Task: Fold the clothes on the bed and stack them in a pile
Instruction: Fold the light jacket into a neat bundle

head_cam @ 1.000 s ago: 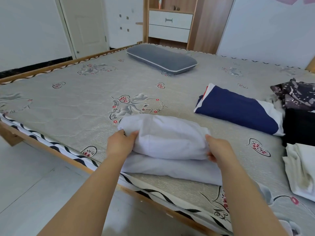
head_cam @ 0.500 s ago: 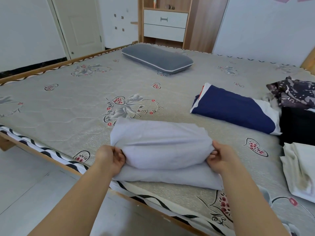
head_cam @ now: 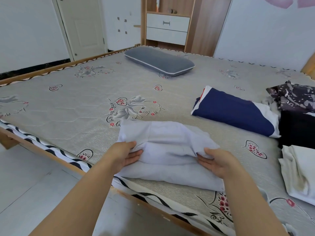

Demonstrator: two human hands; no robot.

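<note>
A white garment (head_cam: 167, 147) lies partly folded near the bed's front edge, its upper layer doubled over the lower one. My left hand (head_cam: 124, 155) pinches the left end of the upper fold, thumb on top and fingers beneath. At the fold's right end, my right hand (head_cam: 218, 161) holds it the same way. A folded navy garment (head_cam: 235, 111) with white trim lies to the right on the mattress (head_cam: 76, 106). Unfolded clothes sit at the right edge: a dark patterned piece (head_cam: 294, 97), a black one (head_cam: 298, 128) and a cream one (head_cam: 300, 171).
A grey pillow (head_cam: 158, 63) lies at the far side of the bed. Behind it stand a wooden cabinet with white drawers (head_cam: 167, 28) and a white door (head_cam: 83, 26). The bed's wooden frame (head_cam: 51, 157) runs along the near edge, above a pale tiled floor.
Both hands have drawn the upper fold of the white garment toward me and down, so it lies flatter on the lower layer. My fingers now reach under the fold's ends.
</note>
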